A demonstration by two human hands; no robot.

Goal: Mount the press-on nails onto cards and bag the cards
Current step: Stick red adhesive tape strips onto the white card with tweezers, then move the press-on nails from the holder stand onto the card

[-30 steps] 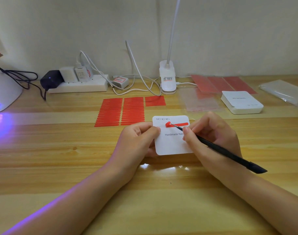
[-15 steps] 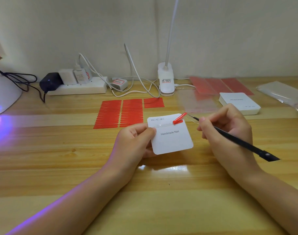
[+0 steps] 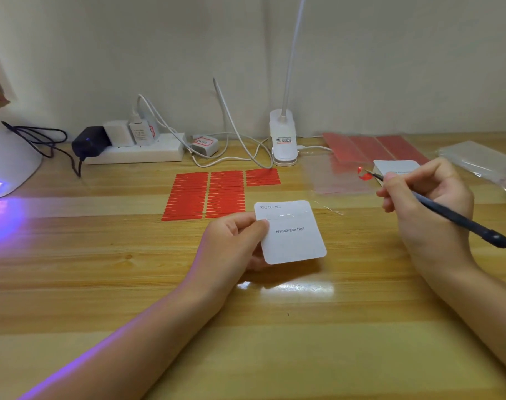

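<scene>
Wooden desk, wall behind: your left hand pinches a white card by its left edge; your right hand grips a black tool, a curled red strip at its tip, over clear film; red strips lie behind the card.

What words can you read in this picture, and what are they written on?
"Handmade Nail": printed in the middle of the white card held by the left hand.
"XS", "S", "M", each with a small box: along the card's top edge.
Stack of white cards: a printed line, too blurred to read.
Red-edged label on the small white adapter: too small to read.
Lamp clip sticker: too small to read.
</scene>
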